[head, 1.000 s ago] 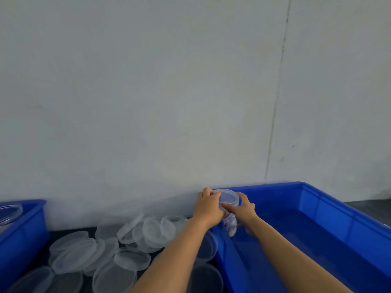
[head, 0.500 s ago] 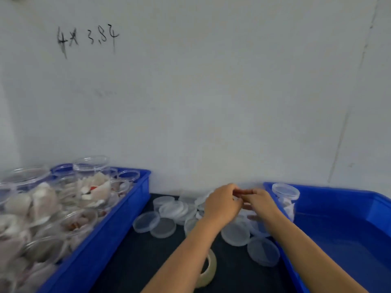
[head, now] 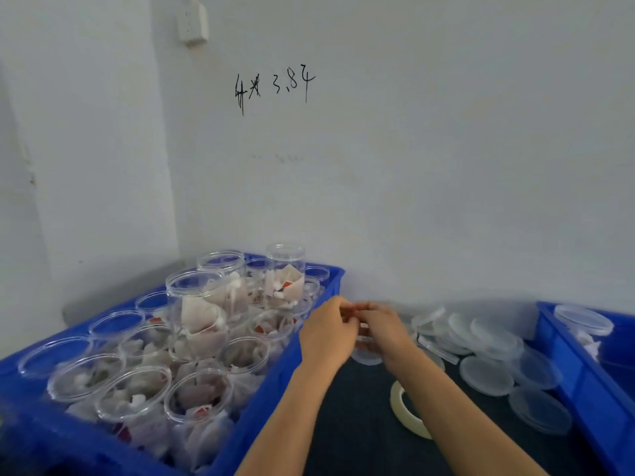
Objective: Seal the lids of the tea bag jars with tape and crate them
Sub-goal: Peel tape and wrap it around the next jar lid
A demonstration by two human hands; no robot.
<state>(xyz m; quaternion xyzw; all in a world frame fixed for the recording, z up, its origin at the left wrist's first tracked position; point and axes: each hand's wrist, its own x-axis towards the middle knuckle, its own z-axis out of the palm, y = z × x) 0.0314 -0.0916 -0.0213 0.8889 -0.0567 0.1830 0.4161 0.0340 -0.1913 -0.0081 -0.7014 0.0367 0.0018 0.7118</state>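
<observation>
Hands (head: 357, 324) now nearer left crate (head: 285, 372), fingertips together, grip unclear, one tape roll (head: 407, 412)

Open clear jars (head: 192, 341) of white tea bags with red tags, upright, lidless, packed close in left blue crate (head: 275, 389); two standing higher on the rest. Loose translucent round lids (head: 488, 359), flat and overlapping, heaped on dark counter (head: 357, 424) between crates. Tape roll (head: 405, 412), pale, lying flat near the lids. One lidded jar (head: 584, 321), upright, inside right blue crate (head: 577, 383), at its far corner.
</observation>
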